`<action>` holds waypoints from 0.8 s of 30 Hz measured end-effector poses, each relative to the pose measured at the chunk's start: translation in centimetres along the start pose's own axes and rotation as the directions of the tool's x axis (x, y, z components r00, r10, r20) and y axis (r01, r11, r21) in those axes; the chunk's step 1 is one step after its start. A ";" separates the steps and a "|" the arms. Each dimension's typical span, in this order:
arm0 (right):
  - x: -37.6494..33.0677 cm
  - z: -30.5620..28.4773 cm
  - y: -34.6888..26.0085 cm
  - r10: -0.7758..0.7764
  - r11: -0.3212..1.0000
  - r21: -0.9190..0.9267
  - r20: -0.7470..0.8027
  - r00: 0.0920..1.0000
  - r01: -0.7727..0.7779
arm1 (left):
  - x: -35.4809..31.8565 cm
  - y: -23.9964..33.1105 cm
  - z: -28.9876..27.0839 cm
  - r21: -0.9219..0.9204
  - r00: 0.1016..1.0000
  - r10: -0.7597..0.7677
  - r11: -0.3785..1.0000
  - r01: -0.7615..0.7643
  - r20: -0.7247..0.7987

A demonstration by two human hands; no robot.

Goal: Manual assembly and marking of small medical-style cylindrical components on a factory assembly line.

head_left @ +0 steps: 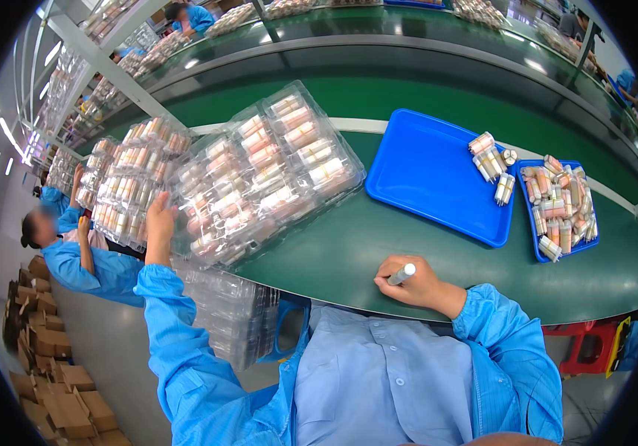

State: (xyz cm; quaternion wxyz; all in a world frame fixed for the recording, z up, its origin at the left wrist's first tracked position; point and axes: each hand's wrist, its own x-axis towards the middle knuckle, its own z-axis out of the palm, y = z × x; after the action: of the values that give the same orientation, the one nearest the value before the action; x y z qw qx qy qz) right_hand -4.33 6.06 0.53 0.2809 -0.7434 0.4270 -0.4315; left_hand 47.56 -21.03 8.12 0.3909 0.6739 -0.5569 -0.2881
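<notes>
My left hand (159, 223) is closed on the left edge of a clear plastic blister tray (345, 152). Its pockets are filled with small pink, peach and white tubes, and it lies slanted on the green table. Over the table's near edge, my right hand (417, 286) is curled around a slim cylinder (402, 273) with a whitish end pointing up; whether it is a marker or one of the tubes I cannot tell. The hand's lower fingers are partly hidden. Beyond it lies a blue tray (430, 178) with several tube bundles (490, 160) at its right end.
A smaller blue tray (538, 249) heaped with tubes stands at the right. More filled blister trays (129, 178) are stacked left, beside a co-worker (73, 249) in blue. Clear empty trays (233, 320) pile below the table edge. Behind runs a green conveyor (297, 97); cardboard boxes (73, 401) cover the floor lower left.
</notes>
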 end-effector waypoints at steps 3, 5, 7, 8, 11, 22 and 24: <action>-0.2 -0.4 0.1 0.008 1.000 -0.008 -0.010 1.000 -0.008 | -0.1 1.5 1.1 0.118 1.000 0.014 0.993 -0.015 0.009; -0.3 -0.8 -0.2 0.000 1.000 -0.002 -0.027 1.000 0.000 | 0.1 1.5 0.8 0.239 0.996 0.093 0.967 -0.094 0.016; -0.8 -1.3 0.0 0.009 1.000 -0.003 -0.052 0.999 -0.009 | 1.3 0.1 -1.3 0.386 0.973 0.223 0.894 -0.228 0.058; -1.6 -2.1 0.2 0.041 0.999 -0.028 -0.083 0.996 -0.044 | 1.0 1.5 -0.5 0.452 0.961 0.268 0.851 -0.268 0.066; -1.8 -5.1 0.6 -0.037 0.985 -0.168 -0.086 0.996 0.022 | -1.5 4.7 -1.8 0.623 0.867 0.494 0.657 -0.423 0.068; -4.0 -7.9 4.4 -0.030 0.940 -0.340 -0.156 0.987 -0.025 | -22.0 29.4 41.5 -0.207 0.138 0.912 0.231 -0.951 0.386; -3.9 -8.2 4.4 -0.069 0.933 -0.360 -0.148 0.987 0.011 | -22.0 30.7 47.3 -0.175 0.222 0.877 0.321 -0.931 0.427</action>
State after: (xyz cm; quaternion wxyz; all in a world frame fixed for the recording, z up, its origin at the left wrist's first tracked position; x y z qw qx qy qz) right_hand -14.32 6.92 -0.65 0.0971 -0.7540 0.5042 -0.4097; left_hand -12.23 -11.62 8.05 0.3037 0.1590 -0.9317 -0.1202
